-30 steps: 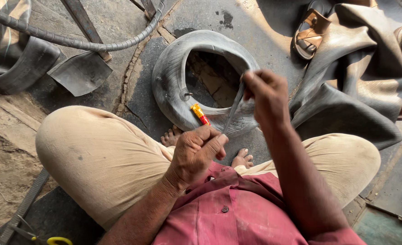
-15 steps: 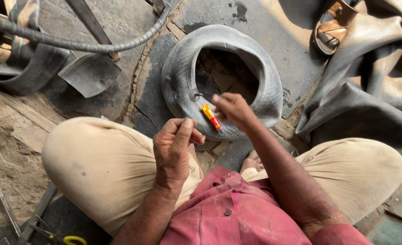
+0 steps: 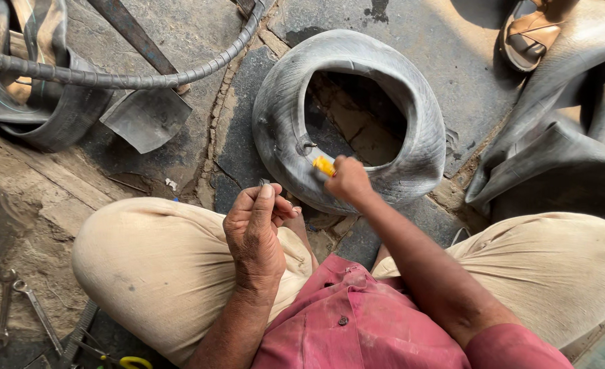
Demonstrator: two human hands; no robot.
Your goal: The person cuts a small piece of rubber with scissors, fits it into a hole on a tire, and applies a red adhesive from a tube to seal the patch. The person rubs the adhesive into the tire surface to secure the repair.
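I sit cross-legged on the ground in beige trousers and a red shirt. A grey rubber inner tube [image 3: 282,109] lies curled in a ring in front of my knees. My right hand [image 3: 347,180] is closed around a small yellow tube [image 3: 324,165] and holds its tip against the near side of the inner tube, close to the valve stem [image 3: 307,145]. My left hand [image 3: 255,229] hovers over my left knee, thumb and fingers pinched on a tiny grey piece, perhaps a cap [image 3: 264,182].
Another slack inner tube [image 3: 562,137] is heaped at the right, with a sandal [image 3: 528,34] behind it. A ribbed hose [image 3: 145,78], a rubber scrap [image 3: 145,119] and more rubber lie at the left. Spanners [image 3: 22,301] rest at the lower left.
My right hand has dropped from chest height down to the inner tube, carrying the yellow tube with it. My left hand stayed over my knee. The camera has tilted slightly.
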